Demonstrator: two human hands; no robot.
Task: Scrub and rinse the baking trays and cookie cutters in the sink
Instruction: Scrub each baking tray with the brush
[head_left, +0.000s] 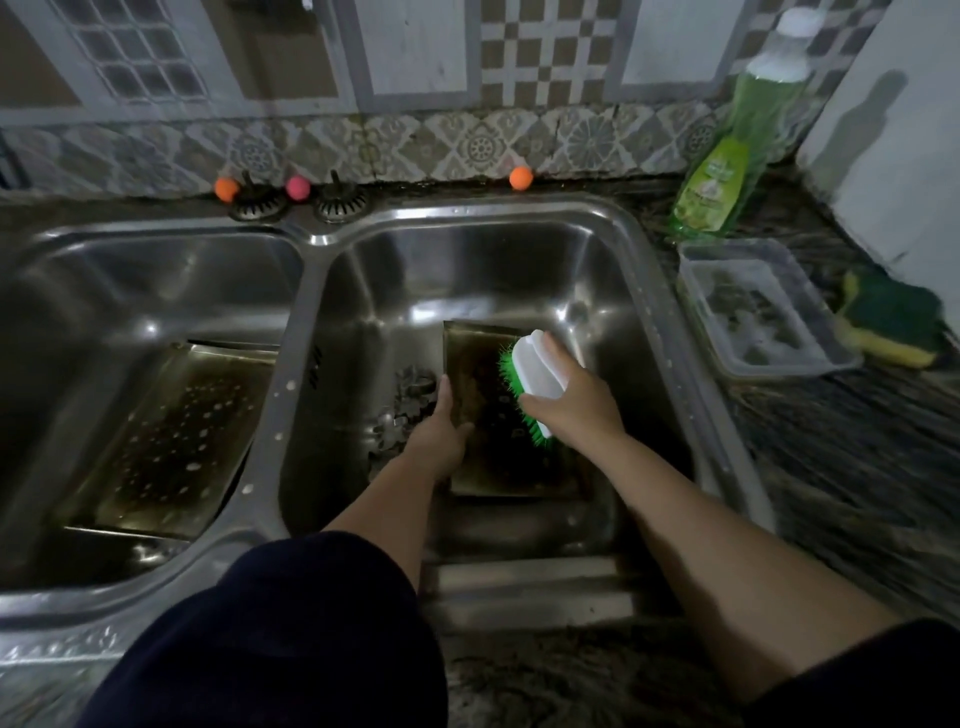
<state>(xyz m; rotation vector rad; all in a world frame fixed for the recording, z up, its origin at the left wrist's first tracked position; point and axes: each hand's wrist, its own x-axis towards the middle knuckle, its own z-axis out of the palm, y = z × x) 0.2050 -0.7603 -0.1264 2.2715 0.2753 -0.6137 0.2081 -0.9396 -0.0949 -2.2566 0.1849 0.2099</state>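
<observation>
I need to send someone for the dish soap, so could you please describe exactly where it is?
Start at the double steel sink and go to the dark counter past its right basin. The dish soap bottle stands at the back by the tiled wall, behind a clear plastic container. It is the only tall, green, white-capped thing there.

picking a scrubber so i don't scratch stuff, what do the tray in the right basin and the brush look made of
Tray: seemingly thin metal, darkened and stained, with a dull sheen at its rim. Brush: glossy white plastic body, green bristles that look synthetic.
</observation>
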